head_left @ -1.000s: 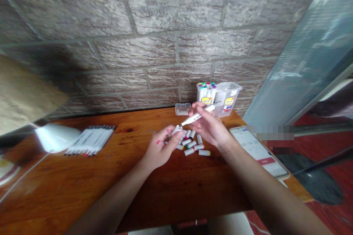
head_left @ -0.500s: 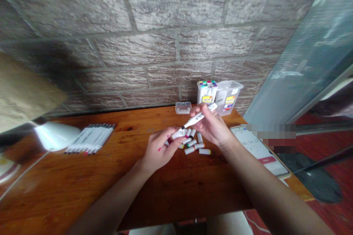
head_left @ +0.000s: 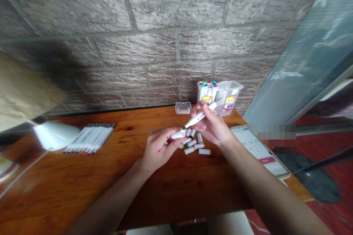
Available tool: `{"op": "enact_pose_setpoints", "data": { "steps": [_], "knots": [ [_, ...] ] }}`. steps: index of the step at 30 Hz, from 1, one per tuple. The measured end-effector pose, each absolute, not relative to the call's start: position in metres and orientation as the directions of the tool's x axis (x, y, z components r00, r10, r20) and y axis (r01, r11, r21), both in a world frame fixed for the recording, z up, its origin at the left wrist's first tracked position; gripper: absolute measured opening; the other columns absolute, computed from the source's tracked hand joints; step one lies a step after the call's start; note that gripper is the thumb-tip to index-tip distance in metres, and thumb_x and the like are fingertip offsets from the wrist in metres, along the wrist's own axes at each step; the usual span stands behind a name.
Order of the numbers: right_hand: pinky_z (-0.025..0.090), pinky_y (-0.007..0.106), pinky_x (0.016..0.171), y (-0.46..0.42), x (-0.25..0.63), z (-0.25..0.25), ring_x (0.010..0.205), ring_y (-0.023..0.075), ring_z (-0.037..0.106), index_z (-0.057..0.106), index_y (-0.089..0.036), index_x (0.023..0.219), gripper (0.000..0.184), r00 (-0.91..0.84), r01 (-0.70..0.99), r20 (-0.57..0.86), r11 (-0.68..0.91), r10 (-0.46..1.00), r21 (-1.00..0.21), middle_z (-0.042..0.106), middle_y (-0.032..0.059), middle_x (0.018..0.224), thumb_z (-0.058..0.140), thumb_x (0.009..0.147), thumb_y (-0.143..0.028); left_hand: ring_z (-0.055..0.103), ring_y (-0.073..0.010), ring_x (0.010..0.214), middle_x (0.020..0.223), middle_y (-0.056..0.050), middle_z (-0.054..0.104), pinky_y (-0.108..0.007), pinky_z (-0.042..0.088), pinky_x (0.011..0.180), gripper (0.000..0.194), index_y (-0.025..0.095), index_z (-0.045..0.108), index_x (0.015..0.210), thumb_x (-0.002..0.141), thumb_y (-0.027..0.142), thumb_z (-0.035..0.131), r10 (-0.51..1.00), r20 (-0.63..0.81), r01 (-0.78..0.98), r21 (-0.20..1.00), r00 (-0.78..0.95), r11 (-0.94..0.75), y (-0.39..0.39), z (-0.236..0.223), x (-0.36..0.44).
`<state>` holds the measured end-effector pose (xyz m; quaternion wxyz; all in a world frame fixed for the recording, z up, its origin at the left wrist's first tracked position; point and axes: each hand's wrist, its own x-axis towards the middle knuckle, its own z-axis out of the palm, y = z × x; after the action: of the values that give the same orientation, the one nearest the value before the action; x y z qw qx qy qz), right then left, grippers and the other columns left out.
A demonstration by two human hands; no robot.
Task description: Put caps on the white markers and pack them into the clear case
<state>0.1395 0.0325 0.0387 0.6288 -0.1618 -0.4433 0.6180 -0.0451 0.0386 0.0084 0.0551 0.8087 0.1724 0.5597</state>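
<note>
Ink could smear your left hand [head_left: 159,147], which pinches a white cap [head_left: 178,134] near the loose caps [head_left: 191,143], if the marker [head_left: 195,119] clamped in your right hand [head_left: 212,126] slips and its dark nib [head_left: 184,127], just beside that cap, skids sideways.

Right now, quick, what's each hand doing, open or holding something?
Left hand: closed, fingers holding a white cap.
Right hand: closed, fingers holding a white marker, dark end toward the cap.
</note>
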Motion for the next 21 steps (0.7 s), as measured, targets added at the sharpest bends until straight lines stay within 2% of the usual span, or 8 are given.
{"op": "enact_pose_setpoints", "data": {
  "steps": [13,21],
  "knots": [
    [0.021,0.018,0.041,0.0317,0.1388,0.0409,0.043,0.0028,0.026,0.055,-0.022,0.077,0.032,-0.160,-0.624,0.369,0.196,0.916,-0.757,0.061,-0.0062,0.069,0.076,0.080,-0.046,0.074,-0.0128,0.067,0.084,-0.003,0.079,-0.019,0.058,0.066,0.015,0.018,0.070,0.098,0.085,0.025,0.073,0.347,0.886,0.271,0.268,0.307,-0.924,0.0425,0.0028,-0.0464],
    [0.021,0.017,0.041,0.0331,0.1386,0.0368,0.043,0.0017,0.029,0.057,-0.020,0.077,0.030,-0.163,-0.625,0.371,0.195,0.914,-0.756,0.062,-0.0052,0.069,0.075,0.082,-0.044,0.074,-0.0128,0.069,0.086,-0.003,0.079,-0.019,0.058,0.068,0.015,0.018,0.070,0.098,0.084,0.022,0.075,0.356,0.888,0.274,0.280,0.291,-0.920,0.0425,0.0033,-0.0473]
  ]
}}
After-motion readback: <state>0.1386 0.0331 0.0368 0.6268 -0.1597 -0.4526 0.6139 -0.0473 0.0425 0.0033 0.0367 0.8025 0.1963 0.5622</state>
